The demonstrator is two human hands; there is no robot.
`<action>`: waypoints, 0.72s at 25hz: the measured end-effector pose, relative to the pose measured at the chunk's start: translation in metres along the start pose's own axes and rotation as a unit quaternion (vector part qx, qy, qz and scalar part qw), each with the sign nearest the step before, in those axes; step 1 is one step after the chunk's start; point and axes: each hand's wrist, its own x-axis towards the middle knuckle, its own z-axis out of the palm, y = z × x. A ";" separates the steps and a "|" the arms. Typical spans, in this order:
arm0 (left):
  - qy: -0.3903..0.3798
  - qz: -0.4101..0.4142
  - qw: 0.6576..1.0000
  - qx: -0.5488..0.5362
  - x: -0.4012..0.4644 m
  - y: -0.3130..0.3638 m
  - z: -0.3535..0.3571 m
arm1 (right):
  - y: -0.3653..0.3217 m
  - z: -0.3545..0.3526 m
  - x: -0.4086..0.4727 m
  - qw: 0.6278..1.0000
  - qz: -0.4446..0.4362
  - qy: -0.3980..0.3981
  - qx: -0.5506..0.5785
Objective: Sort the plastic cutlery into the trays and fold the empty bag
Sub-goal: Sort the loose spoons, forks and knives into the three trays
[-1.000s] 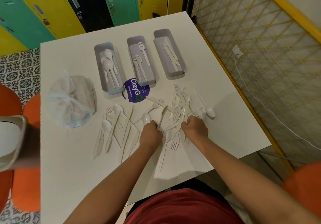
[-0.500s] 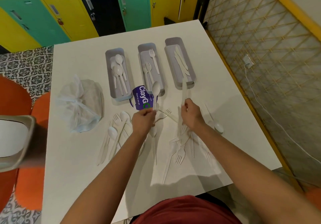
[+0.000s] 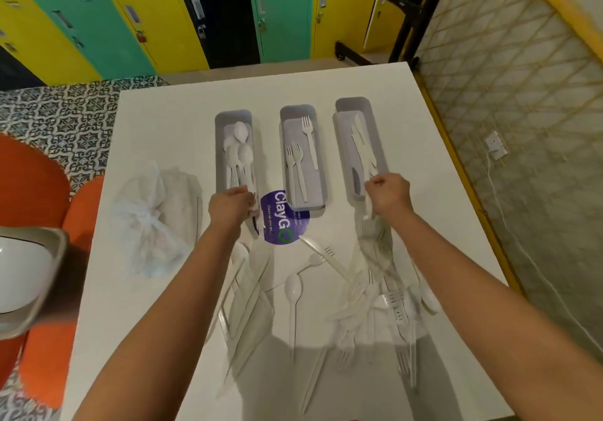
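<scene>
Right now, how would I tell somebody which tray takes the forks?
On the white table three grey trays lie side by side, ahead of the loose cutlery. The fork tray is the middle one, its near end overlapping a round purple sticker. It alone holds pronged pieces; the left tray holds spoons, the right tray knives.

grey trays (image 3: pixel 339 211), white cutlery (image 3: pixel 292 290), purple sticker (image 3: pixel 277 224), yellow-green lockers (image 3: pixel 130 12).

Both forearms extend toward 12 o'clock. Left hand (image 3: pixel 232 203) fingers curled, pinching; right hand (image 3: pixel 388 192) fingers curled, pinching.
</scene>
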 end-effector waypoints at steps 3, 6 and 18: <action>0.040 0.009 0.998 0.052 0.014 0.013 0.001 | -0.011 0.004 0.024 0.999 0.017 0.008 -0.047; 0.073 0.029 0.994 0.074 0.025 0.023 0.003 | -0.018 0.010 0.043 0.998 0.027 0.018 -0.053; 0.038 0.169 0.967 0.190 -0.014 -0.006 0.011 | 0.009 0.019 -0.011 0.995 -0.073 -0.047 -0.050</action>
